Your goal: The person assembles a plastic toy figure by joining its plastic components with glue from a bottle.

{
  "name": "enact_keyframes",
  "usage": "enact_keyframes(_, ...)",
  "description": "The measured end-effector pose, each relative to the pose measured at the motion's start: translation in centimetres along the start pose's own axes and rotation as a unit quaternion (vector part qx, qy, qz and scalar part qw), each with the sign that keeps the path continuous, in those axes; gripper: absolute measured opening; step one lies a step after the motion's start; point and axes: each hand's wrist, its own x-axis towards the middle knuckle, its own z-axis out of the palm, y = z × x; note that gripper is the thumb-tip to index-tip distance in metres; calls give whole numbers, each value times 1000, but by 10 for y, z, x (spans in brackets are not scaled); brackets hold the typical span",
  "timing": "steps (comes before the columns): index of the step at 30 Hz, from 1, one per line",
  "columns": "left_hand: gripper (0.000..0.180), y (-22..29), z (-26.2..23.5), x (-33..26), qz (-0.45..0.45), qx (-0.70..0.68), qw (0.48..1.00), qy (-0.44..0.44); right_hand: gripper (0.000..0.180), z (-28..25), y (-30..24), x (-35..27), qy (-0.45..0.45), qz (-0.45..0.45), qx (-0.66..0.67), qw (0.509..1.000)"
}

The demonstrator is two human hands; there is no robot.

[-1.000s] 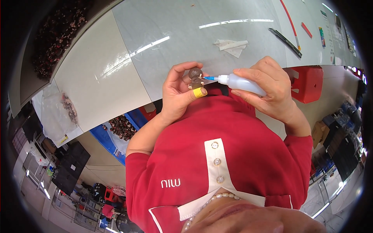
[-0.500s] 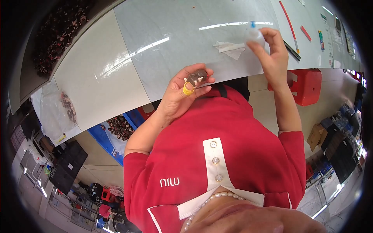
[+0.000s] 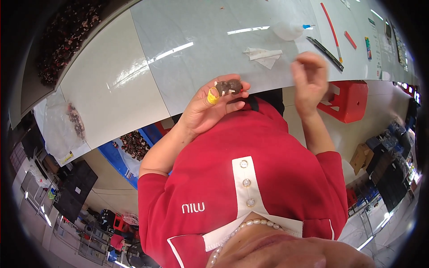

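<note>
A heap of dark and pink pieces beyond the bench's far left corner is shadowed and cut by the lens rim. A clear plastic bag lies at the left end; below the near edge, a blue crate is partly covered by the person's left arm. White embroidered lettering crosses the red shirt. The left hand, just off the middle of the near edge, is closed around a small dark-brown figure with pale bits and a red spot; the fingers hide its underside. Its thumb wears a yellow wrap. Farther in lie a crumpled tissue and a translucent bottle on its side, blue tip rightward. The right hand, blurred over the near edge, has thumb and curled fingers apart, with nothing visible between them. Toward the right end lie a black tool, a red-handled brush and a green tube, whose print is too small to read.
</note>
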Motion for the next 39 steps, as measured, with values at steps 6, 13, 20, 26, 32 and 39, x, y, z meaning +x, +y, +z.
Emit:
enact_keyframes(6,62,-1,3,-1,-11,10,1000,-11,29,30,-31,-2,-300,-25,51,952)
enact_keyframes(13,61,-4,7,-4,-3,9,1000,-15,33,40,-21,-1,-282,-165,34,945)
enact_keyframes(20,62,-1,10,-3,-29,-26,998,-40,33,42,-17,-2,-250,-254,24,934)
enact_keyframes(26,63,-5,8,-4,-36,-36,998,-38,30,38,-15,5,-267,-317,28,910)
enact_keyframes(32,62,-3,8,-3,-69,-63,994,-50,26,39,-17,9,-276,-358,32,891)
enact_keyframes(39,61,2,15,-6,-97,-92,989,-65,26,40,-22,9,-273,-362,36,891)
